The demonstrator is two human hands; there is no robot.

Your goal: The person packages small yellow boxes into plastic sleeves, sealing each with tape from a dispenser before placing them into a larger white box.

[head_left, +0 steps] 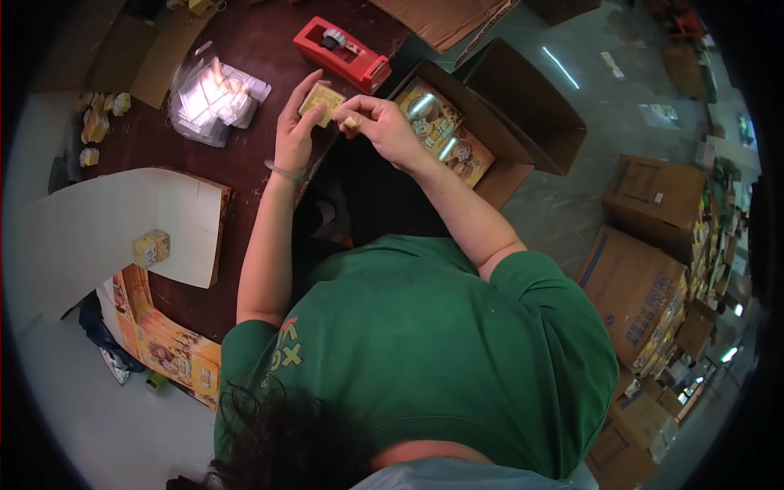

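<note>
My left hand (296,129) is closed around a small yellow printed box (323,101), thumb across its near face. Close beside it, my right hand (382,129) has its fingers bent into a pinch at the box's right edge. A small pale bit shows at those fingertips, too small to name. Just beyond both hands, a red tape dispenser (341,55) lies on the dark red table (253,24). To the left of my left hand is a pile of clear plastic and white pieces (216,100), bright with glare.
An open carton (508,140) holding yellow printed boxes (437,122) stands right of my hands. At left, a small printed cube box (151,248) rests on a white board (184,208). Small yellow packs (96,118) lie at the far left. Large cartons (633,298) are stacked at right.
</note>
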